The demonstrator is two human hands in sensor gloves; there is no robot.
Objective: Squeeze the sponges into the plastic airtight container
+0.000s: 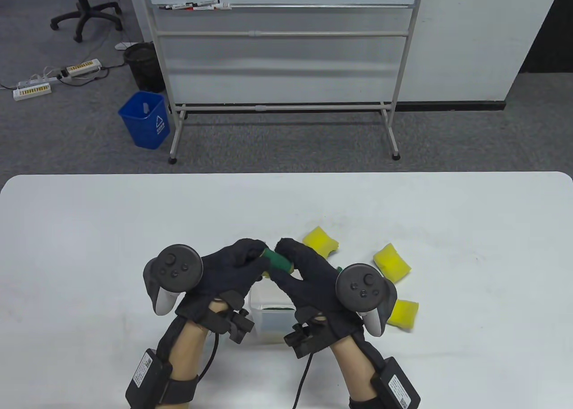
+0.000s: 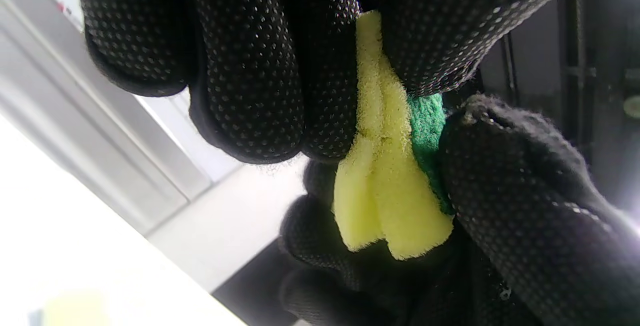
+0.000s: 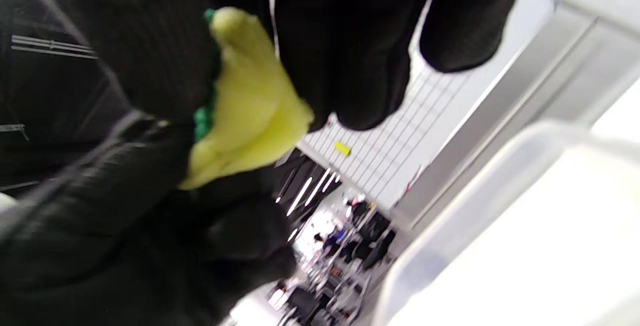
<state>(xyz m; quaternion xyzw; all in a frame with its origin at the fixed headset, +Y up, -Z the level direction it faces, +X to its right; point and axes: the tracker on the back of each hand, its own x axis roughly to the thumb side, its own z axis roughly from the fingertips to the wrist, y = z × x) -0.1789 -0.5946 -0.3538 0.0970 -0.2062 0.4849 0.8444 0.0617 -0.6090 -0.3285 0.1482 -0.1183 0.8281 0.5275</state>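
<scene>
Both hands squeeze one yellow sponge with a green scouring side [image 1: 278, 261], folded, above a clear plastic container [image 1: 258, 308] at the table's near middle. My left hand [image 1: 244, 259] grips it from the left, my right hand [image 1: 293, 259] from the right. In the left wrist view the folded sponge [image 2: 385, 186] is pinched between gloved fingers [image 2: 250, 81]. It shows in the right wrist view [image 3: 245, 101] too, with the container's rim [image 3: 450, 226] below. A green sponge [image 1: 276, 308] lies inside the container.
Three yellow sponges lie on the white table right of my hands: one [image 1: 320, 241] behind them, one [image 1: 392, 262] further right, one [image 1: 403, 314] by my right wrist. A whiteboard stand and a blue bin stand on the floor beyond the table.
</scene>
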